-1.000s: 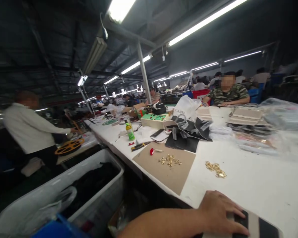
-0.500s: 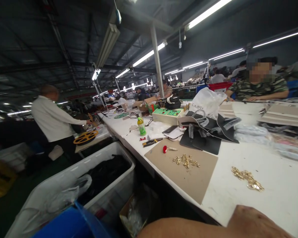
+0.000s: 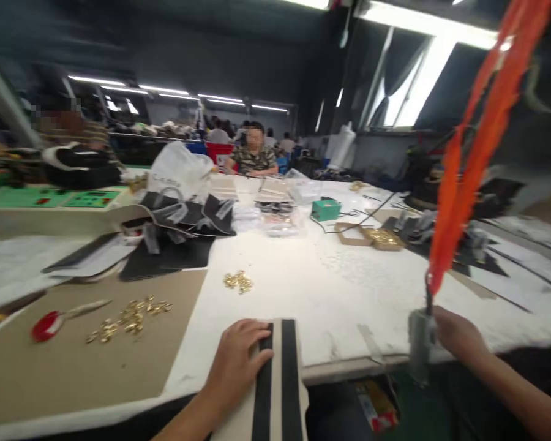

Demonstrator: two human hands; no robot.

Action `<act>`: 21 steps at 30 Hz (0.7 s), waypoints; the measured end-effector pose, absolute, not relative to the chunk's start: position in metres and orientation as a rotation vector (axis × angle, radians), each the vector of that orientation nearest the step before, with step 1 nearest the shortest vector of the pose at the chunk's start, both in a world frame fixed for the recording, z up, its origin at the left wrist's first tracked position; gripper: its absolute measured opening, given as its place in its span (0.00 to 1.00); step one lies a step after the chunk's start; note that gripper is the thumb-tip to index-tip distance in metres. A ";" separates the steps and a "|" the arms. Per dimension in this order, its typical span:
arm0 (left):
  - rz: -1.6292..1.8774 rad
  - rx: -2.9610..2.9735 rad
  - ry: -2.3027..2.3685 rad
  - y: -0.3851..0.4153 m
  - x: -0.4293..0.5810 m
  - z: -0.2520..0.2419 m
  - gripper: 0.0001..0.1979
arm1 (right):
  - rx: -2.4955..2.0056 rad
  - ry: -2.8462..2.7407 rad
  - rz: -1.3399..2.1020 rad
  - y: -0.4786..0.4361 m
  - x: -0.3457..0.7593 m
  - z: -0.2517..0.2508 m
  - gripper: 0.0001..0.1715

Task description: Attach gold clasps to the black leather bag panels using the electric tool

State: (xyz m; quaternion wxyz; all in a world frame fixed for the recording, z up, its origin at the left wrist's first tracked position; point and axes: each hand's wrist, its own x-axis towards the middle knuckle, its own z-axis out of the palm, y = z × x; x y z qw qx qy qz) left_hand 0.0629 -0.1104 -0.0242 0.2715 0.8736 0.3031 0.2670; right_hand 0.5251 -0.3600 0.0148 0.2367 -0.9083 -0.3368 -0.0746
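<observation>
My left hand lies flat, fingers stretched out, on a cream panel with two black stripes at the near edge of the white table. At the table's front right, my right hand is closed around a grey tool. That tool hangs from an orange strap running up and out of the picture. Brass fittings and a red-handled tool lie on a brown cardboard sheet to my left. A smaller heap of brass fittings rests on the table ahead.
Black leather pieces and a white plastic bag sit beyond the cardboard. A green-topped machine stands far left, a small green box at centre back, a tray of brass parts at right. A person in camouflage sits across.
The view has swung right from the aisle and bins to the tabletop. My right hand and the hanging tool have come into sight. My left hand stays on the striped panel.
</observation>
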 end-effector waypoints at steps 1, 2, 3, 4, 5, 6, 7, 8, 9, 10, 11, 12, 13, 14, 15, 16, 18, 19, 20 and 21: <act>0.718 2.378 0.787 -0.105 0.065 -0.027 0.12 | -2.527 -0.879 -0.195 -0.379 0.536 0.019 0.08; 0.719 2.401 0.768 -0.102 0.066 -0.030 0.12 | -2.546 -0.841 -0.184 -0.391 0.544 0.023 0.11; 0.721 2.419 0.756 -0.100 0.066 -0.033 0.12 | -2.552 -0.805 -0.181 -0.399 0.548 0.027 0.12; 0.721 2.433 0.750 -0.100 0.066 -0.034 0.13 | -2.549 -0.769 -0.193 -0.405 0.548 0.031 0.11; 0.719 2.443 0.750 -0.100 0.066 -0.036 0.13 | -2.533 -0.732 -0.208 -0.409 0.542 0.036 0.12; 0.716 2.449 0.752 -0.100 0.066 -0.036 0.13 | -2.499 -0.694 -0.222 -0.412 0.532 0.042 0.15; 0.710 2.453 0.754 -0.100 0.066 -0.036 0.13 | -2.449 -0.660 -0.225 -0.414 0.515 0.048 0.19; 0.702 2.455 0.758 -0.101 0.066 -0.035 0.13 | -2.384 -0.631 -0.210 -0.414 0.494 0.053 0.22; 0.694 2.455 0.763 -0.103 0.066 -0.033 0.13 | -2.304 -0.617 -0.170 -0.412 0.469 0.056 0.24; 0.687 2.453 0.769 -0.105 0.066 -0.031 0.13 | -2.231 -0.617 -0.097 -0.406 0.441 0.058 0.24; 0.682 2.449 0.775 -0.107 0.066 -0.027 0.13 | -2.163 -0.634 0.005 -0.396 0.412 0.057 0.24; 0.679 2.441 0.778 -0.110 0.066 -0.024 0.13 | -2.098 -0.683 0.130 -0.384 0.383 0.055 0.24; 0.681 2.433 0.780 -0.112 0.067 -0.022 0.13 | -2.035 -0.751 0.260 -0.368 0.356 0.052 0.23; 0.681 2.427 0.779 -0.114 0.067 -0.020 0.13 | -1.976 -0.820 0.383 -0.349 0.331 0.047 0.21; 0.684 2.421 0.782 -0.116 0.067 -0.018 0.13 | -1.918 -0.889 0.498 -0.329 0.309 0.042 0.20; 0.688 2.414 0.788 -0.118 0.067 -0.018 0.13 | -1.860 -0.959 0.606 -0.308 0.290 0.038 0.18; 0.698 2.397 0.801 -0.120 0.066 -0.018 0.14 | -1.775 -1.104 0.748 -0.268 0.261 0.029 0.15; 0.706 2.387 0.805 -0.121 0.065 -0.019 0.14 | -1.750 -1.180 0.784 -0.250 0.252 0.026 0.14; 0.715 2.375 0.804 -0.122 0.065 -0.020 0.15 | -1.738 -1.253 0.799 -0.235 0.245 0.023 0.13; 0.723 2.365 0.799 -0.122 0.064 -0.021 0.15 | -1.736 -1.319 0.802 -0.223 0.240 0.020 0.12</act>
